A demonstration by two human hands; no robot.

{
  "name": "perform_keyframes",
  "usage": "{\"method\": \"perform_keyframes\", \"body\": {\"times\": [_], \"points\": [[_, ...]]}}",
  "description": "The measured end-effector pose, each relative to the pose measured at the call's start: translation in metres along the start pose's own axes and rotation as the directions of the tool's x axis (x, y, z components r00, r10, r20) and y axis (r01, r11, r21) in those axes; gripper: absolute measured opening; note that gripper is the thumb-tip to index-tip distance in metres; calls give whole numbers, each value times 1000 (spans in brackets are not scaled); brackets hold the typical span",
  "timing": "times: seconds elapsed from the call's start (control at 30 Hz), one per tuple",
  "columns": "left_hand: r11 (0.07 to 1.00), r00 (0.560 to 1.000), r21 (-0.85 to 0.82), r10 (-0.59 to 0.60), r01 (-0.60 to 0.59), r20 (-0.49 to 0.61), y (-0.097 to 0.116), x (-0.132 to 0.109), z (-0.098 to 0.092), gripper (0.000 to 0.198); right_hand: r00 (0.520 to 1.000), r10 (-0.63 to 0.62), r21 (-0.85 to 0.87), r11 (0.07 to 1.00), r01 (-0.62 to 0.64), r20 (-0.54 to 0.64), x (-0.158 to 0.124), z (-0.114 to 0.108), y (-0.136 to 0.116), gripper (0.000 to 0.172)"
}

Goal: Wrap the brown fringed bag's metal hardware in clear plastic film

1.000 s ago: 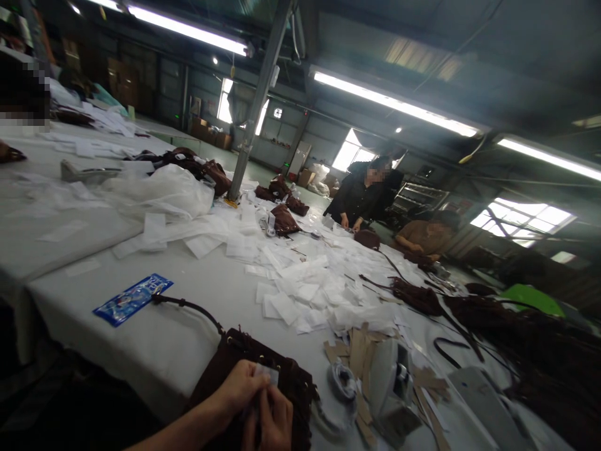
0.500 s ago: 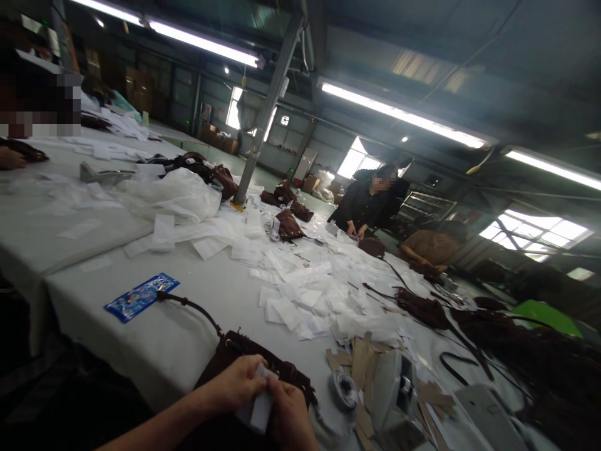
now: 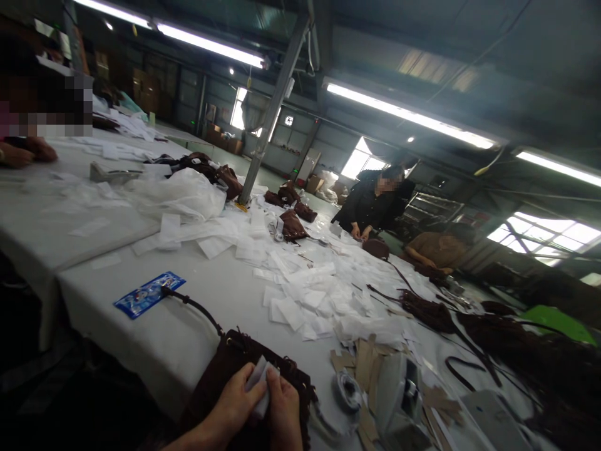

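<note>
A dark brown handbag [image 3: 216, 363] lies at the near edge of the table, its strap stretching up and left to a blue printed packet [image 3: 149, 294]. Over the bag, my left hand [image 3: 239, 391] and my right hand [image 3: 284, 401] pinch a folded piece of white paper [image 3: 259, 376] between them. Both thumbs press on it. The fingers of both hands are closed, and the paper's lower part is partly hidden behind them.
Loose white paper pieces [image 3: 300, 294] cover the table's middle. To the right are a grey tape dispenser [image 3: 399, 394], a tape roll [image 3: 346, 389] and cardboard strips [image 3: 364, 357]. Brown bags [image 3: 507, 338] pile up farther right. A metal post [image 3: 272, 113] rises beyond; several people work around the table.
The white paper, held lower and flatter before, is now folded up narrower between my hands. My left hand has shifted closer to my right. The view has moved slightly.
</note>
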State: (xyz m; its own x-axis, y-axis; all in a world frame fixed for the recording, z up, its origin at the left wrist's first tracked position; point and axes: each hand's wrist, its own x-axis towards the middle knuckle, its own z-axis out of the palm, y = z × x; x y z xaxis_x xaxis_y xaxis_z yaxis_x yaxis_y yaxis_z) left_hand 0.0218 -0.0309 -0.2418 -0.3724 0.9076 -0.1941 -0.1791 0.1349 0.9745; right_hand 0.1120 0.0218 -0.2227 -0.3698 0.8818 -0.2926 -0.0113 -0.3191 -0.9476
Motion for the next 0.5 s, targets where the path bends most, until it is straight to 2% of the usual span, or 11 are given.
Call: {"method": "perform_keyframes", "body": {"times": [0.13,0.23,0.37,0.5], "points": [[999,999,-33,-16,14,-44,-2,1,8,29,998,49,-67,997,-45,50,7,-7,0,53],[1000,998,-20,5,-6,-61,3,-2,8,26,997,55,-131,990,-48,48,12,-12,-3,48],[980,985,119,166,-158,-56,14,-10,1,28,999,32,-231,972,-32,-3,14,-12,-9,41],[922,952,241,306,-302,22,15,-15,-3,30,999,27,-303,952,-35,-33,13,-7,-13,39]]}}
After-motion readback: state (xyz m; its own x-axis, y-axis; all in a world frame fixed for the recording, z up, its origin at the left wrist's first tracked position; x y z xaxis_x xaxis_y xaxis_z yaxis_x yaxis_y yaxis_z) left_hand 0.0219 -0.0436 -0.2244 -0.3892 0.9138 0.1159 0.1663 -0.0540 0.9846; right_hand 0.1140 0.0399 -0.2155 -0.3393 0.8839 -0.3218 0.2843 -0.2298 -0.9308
